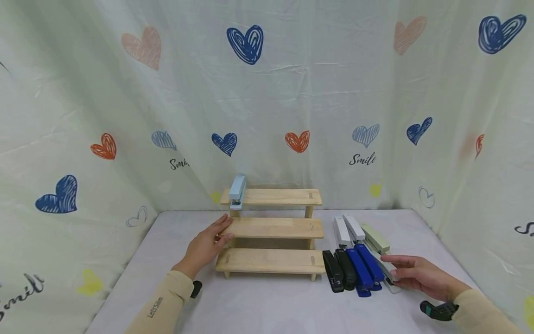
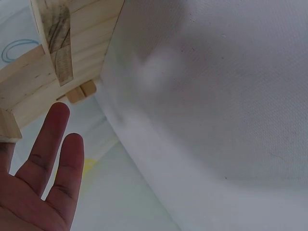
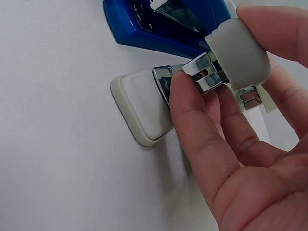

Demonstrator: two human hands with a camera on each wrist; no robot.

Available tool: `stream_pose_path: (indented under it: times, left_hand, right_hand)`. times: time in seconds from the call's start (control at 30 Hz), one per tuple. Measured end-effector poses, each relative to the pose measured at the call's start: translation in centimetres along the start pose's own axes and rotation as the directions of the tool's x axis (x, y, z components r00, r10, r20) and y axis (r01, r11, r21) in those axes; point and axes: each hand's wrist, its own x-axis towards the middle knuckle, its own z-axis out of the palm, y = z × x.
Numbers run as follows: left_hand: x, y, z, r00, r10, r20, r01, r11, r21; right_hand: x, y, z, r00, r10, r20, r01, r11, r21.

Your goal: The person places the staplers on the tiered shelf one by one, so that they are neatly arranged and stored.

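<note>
My left hand point(image 1: 206, 243) touches the left end of the middle board of a three-tier wooden shelf point(image 1: 273, 228). In the left wrist view two of its fingers point(image 2: 70, 166) are straight beside the wood. A light blue stapler point(image 1: 237, 192) stands at the left of the top tier. My right hand point(image 1: 421, 276) grips a light grey stapler point(image 3: 243, 53) at the right end of a group, thumb on one side of its top arm and fingers on the other. Its pale base point(image 3: 144, 106) lies at the tabletop, beside a blue stapler point(image 1: 369, 262).
Two black staplers point(image 1: 333, 271) lie right of the shelf's bottom tier, with another blue stapler point(image 1: 359, 269) next to them. Behind are two white staplers point(image 1: 342, 232) and a pale green one point(image 1: 375, 238). A heart-printed curtain point(image 1: 275, 102) surrounds the white table point(image 1: 267, 306).
</note>
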Motion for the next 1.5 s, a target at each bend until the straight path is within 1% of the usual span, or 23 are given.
stream_pose_path:
  times: [0.13, 0.43, 0.67, 0.73, 0.9, 1.03, 1.1, 1.2, 1.27, 1.37, 1.43, 1.5]
  left_hand:
    - [0.0, 0.0, 0.0, 1.000, 0.003, 0.000, -0.003, 1.000, -0.006]
    - [-0.1, -0.1, 0.0, 1.000, 0.015, -0.009, -0.015, 1.000, -0.017]
    - [-0.1, -0.2, 0.0, 0.999, 0.029, -0.017, -0.029, 0.999, -0.016]
    - [-0.1, -0.2, 0.0, 0.999, 0.030, -0.018, -0.031, 0.999, -0.016]
    - [-0.2, -0.2, 0.0, 0.999, 0.030, -0.018, -0.030, 0.999, -0.013]
    - [-0.1, -0.3, 0.1, 1.000, 0.024, -0.017, -0.025, 1.000, -0.016]
    - [-0.1, -0.3, 0.1, 1.000, 0.021, -0.017, -0.022, 1.000, -0.018]
    - [-0.1, -0.3, 0.1, 1.000, 0.018, -0.015, -0.019, 1.000, -0.015]
    - [0.0, -0.3, 0.2, 1.000, 0.014, -0.016, -0.014, 1.000, -0.010]
    - [0.0, -0.3, 0.2, 1.000, 0.010, -0.016, -0.010, 1.000, -0.007]
    - [-0.1, -0.3, 0.1, 1.000, 0.007, -0.017, -0.007, 1.000, -0.007]
    - [-0.1, -0.3, 0.1, 1.000, 0.003, -0.015, -0.003, 1.000, -0.009]
  right_hand:
    - [-0.4, 0.3, -0.1, 1.000, -0.002, -0.014, 0.002, 1.000, -0.020]
    - [-1.4, 0.5, -0.5, 0.999, 0.012, -0.049, -0.012, 1.000, 0.004]
    - [-2.6, 0.4, -1.2, 0.989, 0.036, -0.142, -0.042, 0.998, -0.042]
    - [-2.9, 0.4, -1.4, 0.987, 0.037, -0.154, -0.045, 0.998, -0.050]
    - [-4.0, -0.5, -1.7, 0.989, 0.007, -0.146, -0.015, 0.998, -0.053]
    - [-4.1, -2.6, -1.0, 0.991, -0.029, -0.133, 0.018, 0.996, -0.087]
    - [-3.7, -4.1, -0.4, 0.992, -0.057, -0.115, 0.045, 0.993, -0.107]
    - [-2.6, -6.9, 1.1, 0.991, -0.107, -0.082, 0.097, 0.988, -0.122]
    - [-1.6, -9.0, 2.5, 0.985, -0.161, -0.057, 0.152, 0.978, -0.141]
    - [0.5, -12.3, 5.2, 0.975, -0.215, -0.050, 0.204, 0.965, -0.164]
    - [2.3, -14.3, 7.1, 0.971, -0.235, -0.038, 0.226, 0.961, -0.156]
    - [4.3, -16.3, 9.2, 0.971, -0.236, -0.024, 0.230, 0.963, -0.143]
